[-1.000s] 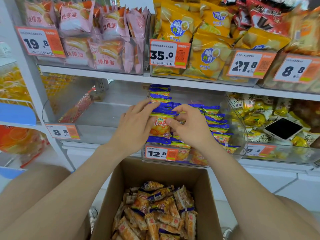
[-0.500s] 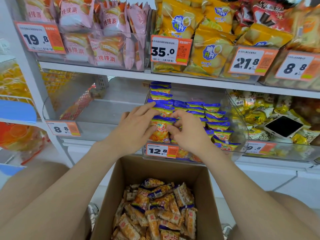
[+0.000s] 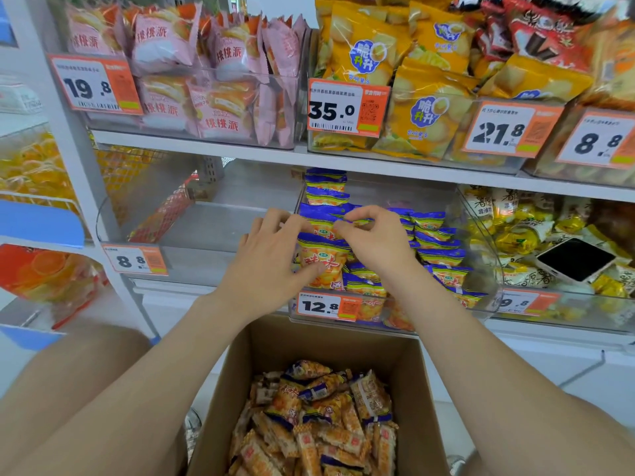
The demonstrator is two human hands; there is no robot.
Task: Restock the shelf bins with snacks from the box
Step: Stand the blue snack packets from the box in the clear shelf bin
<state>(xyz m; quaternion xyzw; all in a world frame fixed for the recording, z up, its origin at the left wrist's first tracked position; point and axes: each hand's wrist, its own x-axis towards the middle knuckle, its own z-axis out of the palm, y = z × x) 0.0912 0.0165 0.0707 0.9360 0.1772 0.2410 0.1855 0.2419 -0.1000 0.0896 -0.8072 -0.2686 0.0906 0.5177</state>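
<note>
A clear shelf bin [image 3: 488,255] with the 12.8 price tag [image 3: 328,306] holds rows of upright blue-and-orange snack packets [image 3: 441,257]. My left hand [image 3: 271,261] rests against the front packet [image 3: 321,261], thumb pressed on its face. My right hand [image 3: 372,240] pinches the blue top edge of a packet just behind it. Below, an open cardboard box [image 3: 417,389] holds a loose heap of the same orange snack packets [image 3: 319,424].
The bin to the left with the 8.8 tag [image 3: 135,260] looks nearly bare. A phone [image 3: 575,259] lies on yellow snacks in the right-hand bin. The upper shelf [image 3: 206,147] carries pink and yellow bags. My knees flank the box.
Both hands shifted slightly among the front packets; the right hand rose to pinch a packet top, and the left thumb pressed onto the front packet. The view moved a little closer.
</note>
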